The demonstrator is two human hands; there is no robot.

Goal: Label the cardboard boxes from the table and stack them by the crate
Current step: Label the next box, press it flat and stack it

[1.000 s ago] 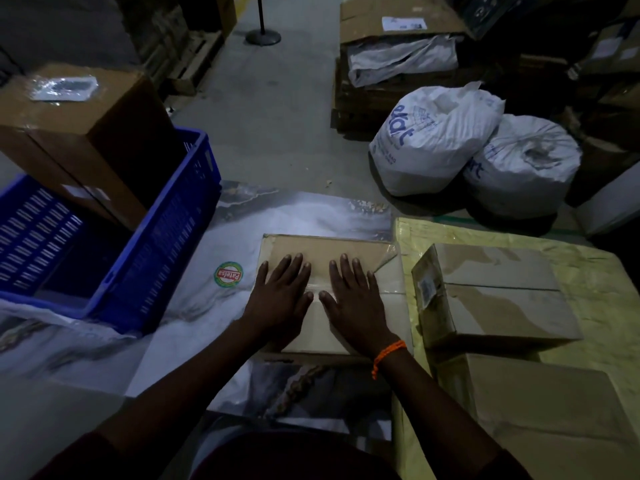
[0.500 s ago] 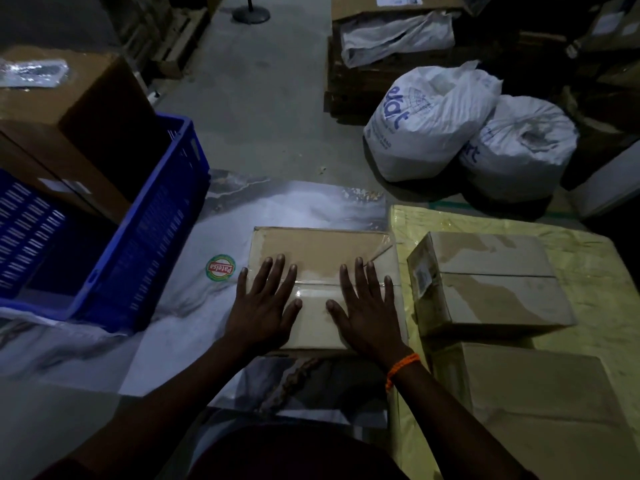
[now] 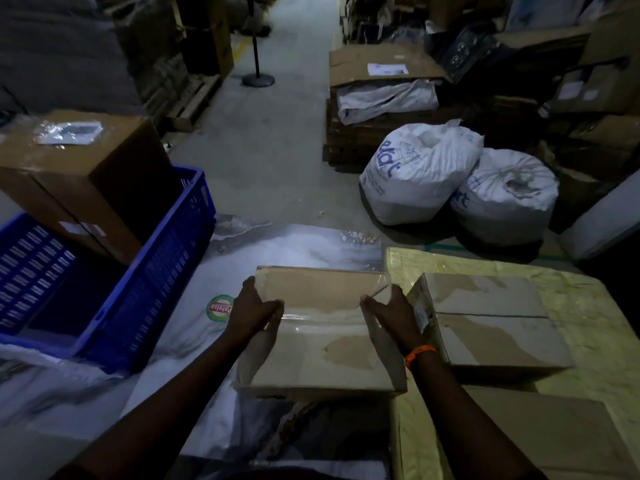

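The room is dim, with a cool light that is brightest down the aisle far ahead of the grip. Under the grip, the table [image 3: 294, 244] has a grey-white marbled covering, and a round green-rimmed sticker [image 3: 220, 307] lies just left of the grip. To the right, the surface is wrapped in yellow plastic wrap [image 3: 588, 306].

Beyond the table's far edge is a bare concrete floor [image 3: 277, 150]. Ahead and right of the grip, two tied white sacks [image 3: 415, 174] [image 3: 502, 195] lean against each other. Behind them, flattened cartons [image 3: 381, 64] lie on a dark stack. Far ahead, a thin post on a round base [image 3: 258, 79] stands in the aisle. Ahead and to the left, what may be wooden pallets [image 3: 194, 98] line the aisle in shadow.
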